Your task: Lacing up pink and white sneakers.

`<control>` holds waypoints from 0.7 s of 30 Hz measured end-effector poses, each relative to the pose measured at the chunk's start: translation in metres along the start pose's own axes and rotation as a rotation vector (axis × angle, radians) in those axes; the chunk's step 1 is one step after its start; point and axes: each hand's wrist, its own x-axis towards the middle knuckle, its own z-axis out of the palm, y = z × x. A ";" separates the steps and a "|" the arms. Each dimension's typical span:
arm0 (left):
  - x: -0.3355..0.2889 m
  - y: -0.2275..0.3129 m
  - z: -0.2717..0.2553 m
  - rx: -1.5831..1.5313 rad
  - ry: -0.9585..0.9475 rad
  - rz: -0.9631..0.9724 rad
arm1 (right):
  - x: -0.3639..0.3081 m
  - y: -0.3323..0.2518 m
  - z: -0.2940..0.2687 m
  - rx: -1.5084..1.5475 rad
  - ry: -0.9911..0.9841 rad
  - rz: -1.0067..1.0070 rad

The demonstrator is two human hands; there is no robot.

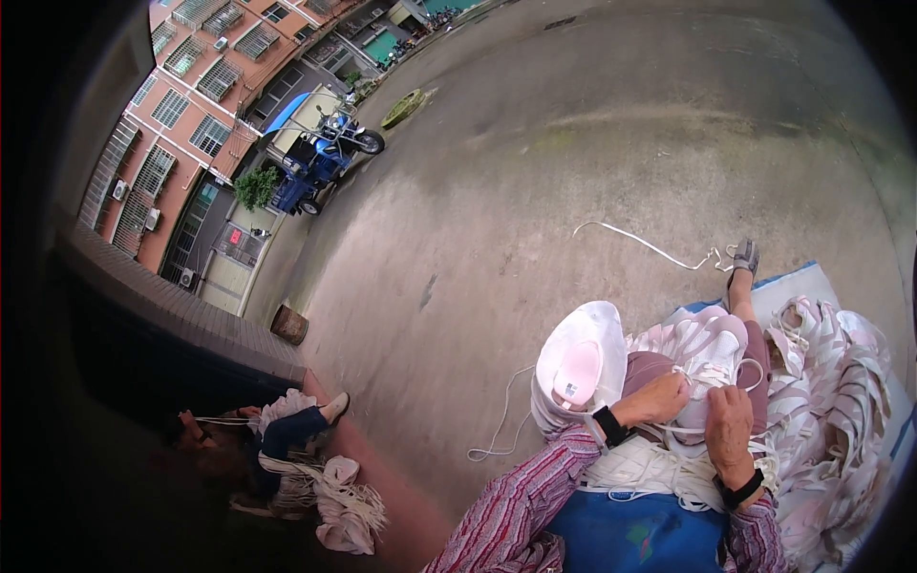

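On my lap lies a white and pale pink shoe upper (pixel 714 346) with a white shoelace threaded in its front. My left hand (pixel 659 399) is closed beside its lace holes, pinching the shoelace (pixel 680 372). At the right side of the upper, my right hand (pixel 730 426) is closed with the fingers curled down; a loop of the shoelace stands up next to it. Another white upper with a pink inside (pixel 579 368) rests by my left wrist. Below both hands, a bundle of white shoelaces (pixel 650 470) lies over a blue apron (pixel 640 535).
A large pile of similar uppers (pixel 826 420) lies to my right on a blue and white sheet (pixel 804 285). One loose lace (pixel 659 250) trails on the concrete ahead. Another person (pixel 296 430) sits at the left with laces. A blue three-wheeler (pixel 320 162) stands farther off.
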 end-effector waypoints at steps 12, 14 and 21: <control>-0.006 0.001 0.021 0.248 0.112 0.151 | -0.006 -0.011 -0.019 0.085 0.033 -0.054; -0.010 0.027 -0.009 -0.433 -0.316 0.047 | -0.006 -0.016 -0.024 0.121 0.073 -0.093; -0.061 0.075 -0.050 -1.567 -0.140 -0.136 | -0.005 -0.042 -0.009 0.541 -0.165 -0.135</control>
